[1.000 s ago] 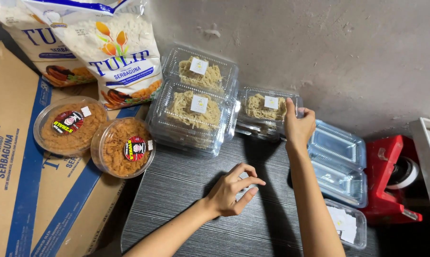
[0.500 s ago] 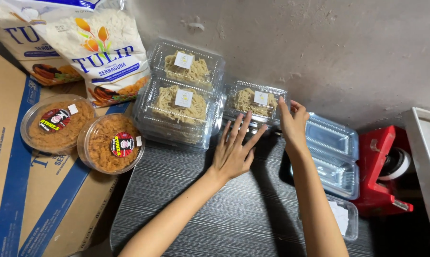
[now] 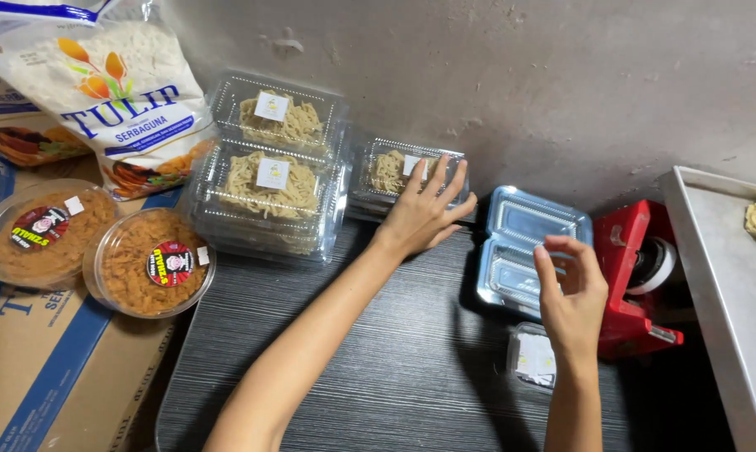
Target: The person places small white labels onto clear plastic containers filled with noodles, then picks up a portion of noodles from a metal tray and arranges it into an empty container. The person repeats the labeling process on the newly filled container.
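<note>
Clear plastic clamshell box of pale noodles (image 3: 405,174), white sticker on its lid, lies flat at the far wall just right of two stacked boxes of the same kind (image 3: 269,180), long axis running left to right. Left hand (image 3: 424,213) rests spread on its lid, fingers apart, seemingly pressing it into the row. Right hand (image 3: 572,293) hovers loosely open over empty clear clamshells (image 3: 524,251), holding nothing.
</note>
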